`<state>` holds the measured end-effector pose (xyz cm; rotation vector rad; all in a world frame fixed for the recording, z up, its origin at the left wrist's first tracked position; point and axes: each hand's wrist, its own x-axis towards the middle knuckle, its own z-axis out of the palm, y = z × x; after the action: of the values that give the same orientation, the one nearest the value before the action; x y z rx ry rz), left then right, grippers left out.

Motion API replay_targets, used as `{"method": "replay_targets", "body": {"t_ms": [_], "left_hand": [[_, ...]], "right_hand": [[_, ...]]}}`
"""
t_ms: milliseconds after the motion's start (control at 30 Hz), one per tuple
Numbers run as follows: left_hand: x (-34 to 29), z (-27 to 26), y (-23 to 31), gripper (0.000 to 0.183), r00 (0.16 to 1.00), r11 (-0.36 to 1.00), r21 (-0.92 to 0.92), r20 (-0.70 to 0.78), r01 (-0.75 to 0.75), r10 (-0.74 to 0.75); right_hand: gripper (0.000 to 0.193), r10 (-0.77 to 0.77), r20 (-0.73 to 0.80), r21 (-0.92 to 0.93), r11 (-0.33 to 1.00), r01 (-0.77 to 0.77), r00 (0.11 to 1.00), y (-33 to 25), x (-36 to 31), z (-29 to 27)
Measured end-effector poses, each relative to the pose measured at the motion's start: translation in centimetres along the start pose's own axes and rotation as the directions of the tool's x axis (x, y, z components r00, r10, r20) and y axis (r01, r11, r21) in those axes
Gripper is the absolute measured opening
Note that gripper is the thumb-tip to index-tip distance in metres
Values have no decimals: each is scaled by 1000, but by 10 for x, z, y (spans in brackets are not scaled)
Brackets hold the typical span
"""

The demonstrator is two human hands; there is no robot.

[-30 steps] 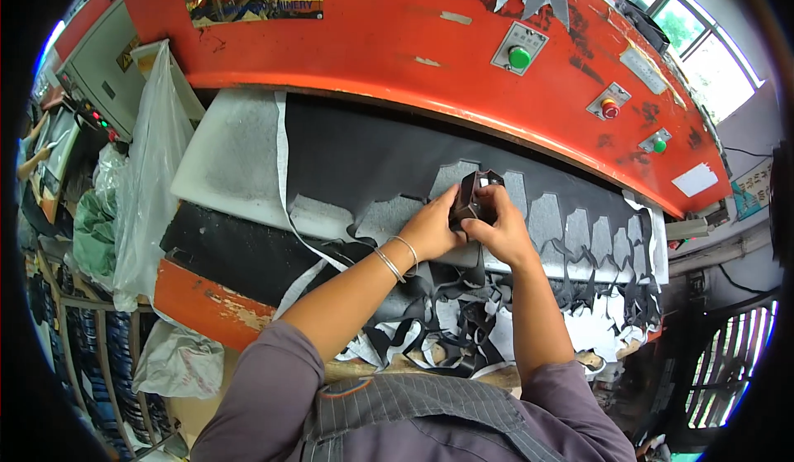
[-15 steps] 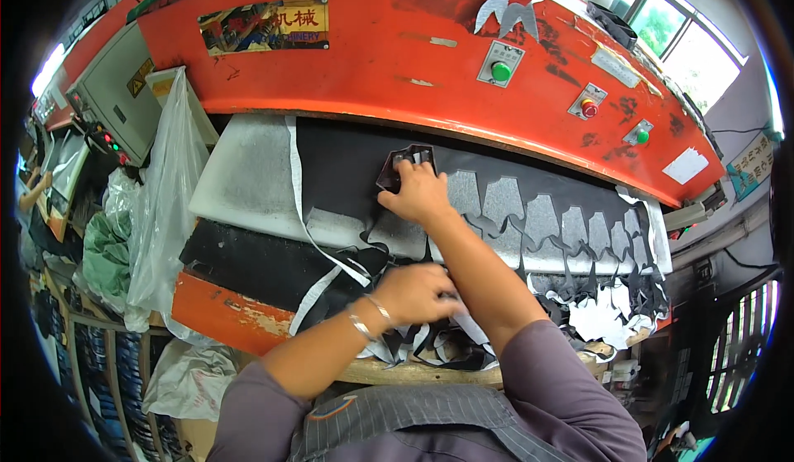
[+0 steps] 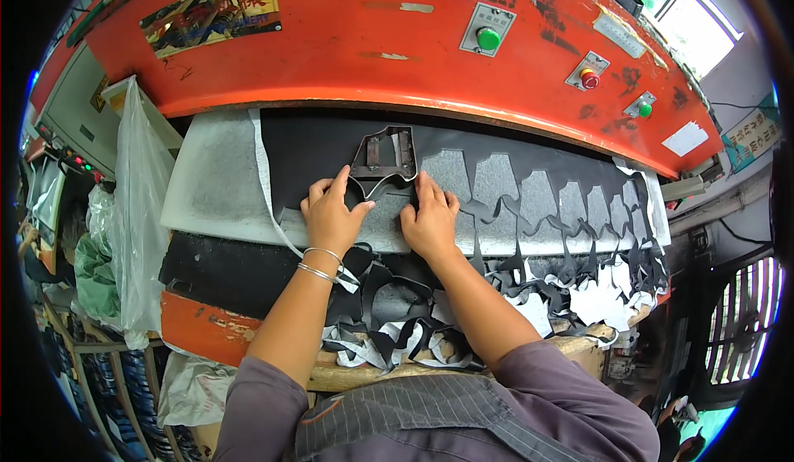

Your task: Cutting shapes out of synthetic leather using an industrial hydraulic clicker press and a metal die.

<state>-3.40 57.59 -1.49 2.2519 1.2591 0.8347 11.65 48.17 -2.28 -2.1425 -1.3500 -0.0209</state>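
We press our left hand (image 3: 331,214) and right hand (image 3: 430,220) flat, fingers spread and gripping nothing, on the black sheet of material (image 3: 314,152), their fingertips touching the dark metal cutting die (image 3: 385,157) lying beneath the orange press head (image 3: 372,48).

Grey sleeves (image 3: 265,396) — striped apron (image 3: 397,416) — wrist bangles (image 3: 318,262)

1. A dark metal cutting die (image 3: 383,157), an open frame with crossbars, lies flat on the black sheet.
2. The black material sheet (image 3: 314,152) lies spread over the grey board, apparently punched with a row of cut-outs.
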Motion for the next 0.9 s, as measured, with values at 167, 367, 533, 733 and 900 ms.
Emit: {"method": "replay_targets", "body": {"t_ms": [167,367,533,733,900], "left_hand": [[4,-2,-8,71,1000,1000,-6,24,-12,12],[7,-8,-1,71,993,1000,11,114,-9,7],[8,-15,13,79,988,999,40,154,-27,20],[-3,-36,78,64,961,954,-187,-193,-235,198],[-18,-43,218,23,843,758,-473,58,-449,535]], "right_hand": [[62,-57,26,44,997,56,998,5,-2,-2],[60,-86,-34,52,995,88,996,2,-6,-10],[58,-91,-65,46,995,94,994,5,-2,-26],[50,133,-638,476,843,253,758,57,27,-202],[60,402,-894,442,862,247,195,175,48,-343]]}}
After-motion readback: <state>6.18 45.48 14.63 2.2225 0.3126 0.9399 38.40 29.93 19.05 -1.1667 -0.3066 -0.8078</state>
